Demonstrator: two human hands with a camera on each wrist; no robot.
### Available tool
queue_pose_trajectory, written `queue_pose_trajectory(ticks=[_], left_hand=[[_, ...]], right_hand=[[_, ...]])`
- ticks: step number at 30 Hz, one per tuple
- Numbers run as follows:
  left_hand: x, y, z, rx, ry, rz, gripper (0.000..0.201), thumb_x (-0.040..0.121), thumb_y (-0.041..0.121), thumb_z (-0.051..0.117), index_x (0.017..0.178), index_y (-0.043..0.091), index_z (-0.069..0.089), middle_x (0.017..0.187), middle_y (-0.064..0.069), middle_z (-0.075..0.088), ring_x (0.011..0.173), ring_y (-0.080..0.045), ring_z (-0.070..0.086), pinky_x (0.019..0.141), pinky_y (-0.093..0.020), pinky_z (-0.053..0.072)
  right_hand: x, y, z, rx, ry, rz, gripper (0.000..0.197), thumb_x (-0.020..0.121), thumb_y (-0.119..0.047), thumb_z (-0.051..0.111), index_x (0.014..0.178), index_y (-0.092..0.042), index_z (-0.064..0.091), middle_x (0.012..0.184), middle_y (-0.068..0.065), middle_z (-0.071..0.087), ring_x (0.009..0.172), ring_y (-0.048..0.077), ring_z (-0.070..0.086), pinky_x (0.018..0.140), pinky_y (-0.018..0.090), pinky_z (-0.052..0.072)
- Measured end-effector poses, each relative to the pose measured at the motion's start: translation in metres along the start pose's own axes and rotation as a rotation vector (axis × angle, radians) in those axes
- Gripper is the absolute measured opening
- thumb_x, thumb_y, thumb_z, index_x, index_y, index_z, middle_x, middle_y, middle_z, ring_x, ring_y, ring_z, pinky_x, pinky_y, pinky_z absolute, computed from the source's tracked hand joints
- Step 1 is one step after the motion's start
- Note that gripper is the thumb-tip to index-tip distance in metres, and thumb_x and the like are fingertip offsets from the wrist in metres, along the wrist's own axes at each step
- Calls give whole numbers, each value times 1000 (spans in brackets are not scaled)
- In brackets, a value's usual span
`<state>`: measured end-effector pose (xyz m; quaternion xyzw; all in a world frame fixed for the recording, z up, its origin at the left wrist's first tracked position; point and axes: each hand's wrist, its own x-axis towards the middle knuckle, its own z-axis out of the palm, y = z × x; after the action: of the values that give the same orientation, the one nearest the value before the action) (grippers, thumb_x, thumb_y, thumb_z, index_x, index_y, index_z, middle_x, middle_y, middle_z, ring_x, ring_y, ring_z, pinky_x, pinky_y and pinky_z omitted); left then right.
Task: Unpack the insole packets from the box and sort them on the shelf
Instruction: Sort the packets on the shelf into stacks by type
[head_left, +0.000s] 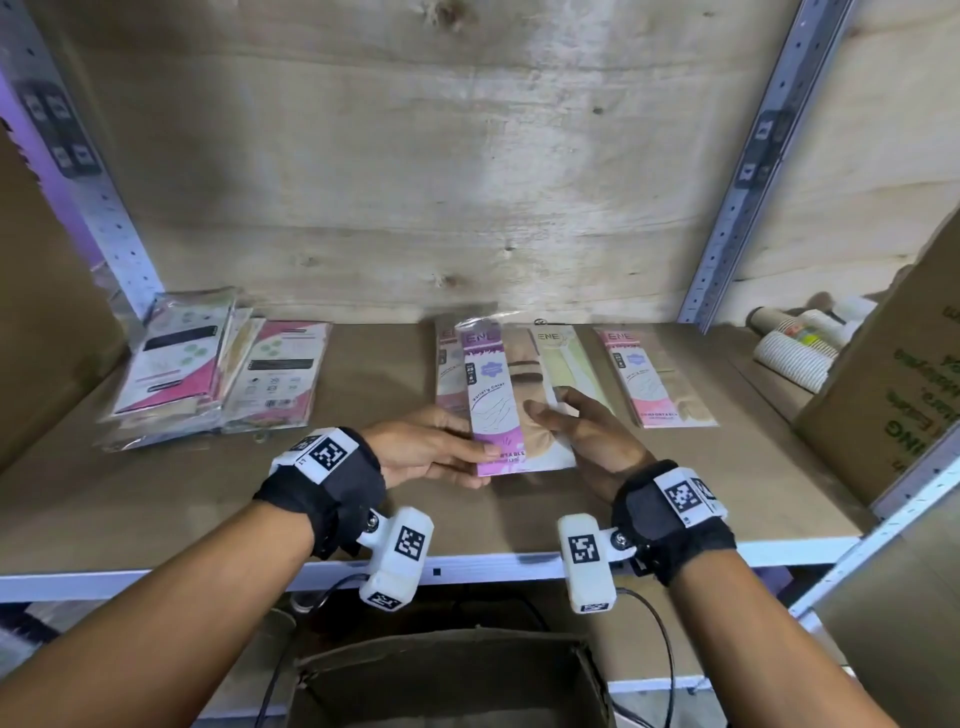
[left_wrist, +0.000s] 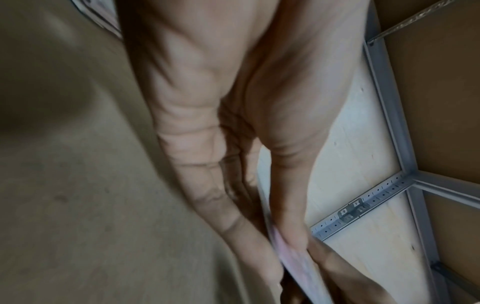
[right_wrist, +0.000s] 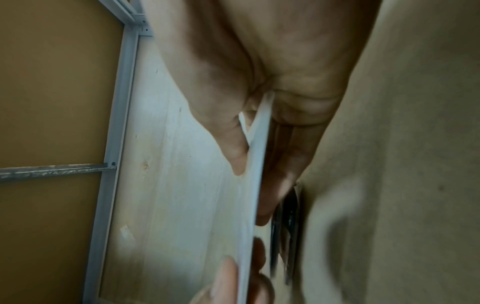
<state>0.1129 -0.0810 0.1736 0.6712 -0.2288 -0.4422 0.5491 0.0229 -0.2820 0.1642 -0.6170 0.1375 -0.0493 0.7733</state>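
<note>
Both hands hold a purple insole packet (head_left: 493, 400) over the middle of the shelf (head_left: 156, 493). My left hand (head_left: 436, 447) grips its lower left edge, thumb on top. My right hand (head_left: 582, 431) pinches its right side, thumb on the front. In the left wrist view the packet's edge (left_wrist: 374, 265) shows between thumb and fingers. In the right wrist view the packet (right_wrist: 257, 174) runs edge-on between thumb and fingers. A pink packet (head_left: 447, 364) and a yellow-green packet (head_left: 569, 364) lie under it; another pink packet (head_left: 654, 379) lies to the right. The open cardboard box (head_left: 447, 675) sits below the shelf.
A stack of face-down packets (head_left: 208, 369) lies at the shelf's left end. Paper cups (head_left: 795, 343) lie at the back right beside a tall cardboard carton (head_left: 893, 395). Metal uprights (head_left: 748, 171) frame the plywood back wall.
</note>
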Motion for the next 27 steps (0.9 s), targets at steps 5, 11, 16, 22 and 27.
queue_pose_trajectory(ticks=[5,11,16,22,27], left_hand=[[-6,4,-6,87,74,-17,37,84,6,73,119,-4,66,109,-17,73,82,-16,71,72,-22,60],[-12,7,-13,141,246,-36,36,79,4,78,110,-9,66,87,-12,74,60,-12,68,60,-19,58],[-20,16,-39,137,484,39,32,74,3,82,102,-8,69,80,-10,73,56,-12,65,57,-20,58],[-32,18,-90,128,740,27,45,66,2,88,105,-7,67,97,-20,73,78,-25,74,72,-34,62],[-35,13,-112,183,788,-114,44,70,-3,85,107,-14,64,93,-26,71,79,-32,72,75,-40,62]], right_hand=[[-8,-10,-9,-112,-124,69,28,85,11,60,108,-6,62,106,15,70,91,24,70,75,30,55],[-6,-21,3,-455,-78,77,51,79,15,69,126,6,53,117,37,61,97,30,62,94,42,49],[31,-33,42,-534,45,-4,62,73,11,78,130,1,54,95,15,60,92,28,60,89,46,53],[79,-46,109,-853,67,-51,62,72,-12,85,129,-6,61,123,13,67,104,24,66,96,36,54],[91,-38,145,-963,66,55,64,76,-15,84,132,-4,55,136,12,54,122,29,57,96,31,49]])
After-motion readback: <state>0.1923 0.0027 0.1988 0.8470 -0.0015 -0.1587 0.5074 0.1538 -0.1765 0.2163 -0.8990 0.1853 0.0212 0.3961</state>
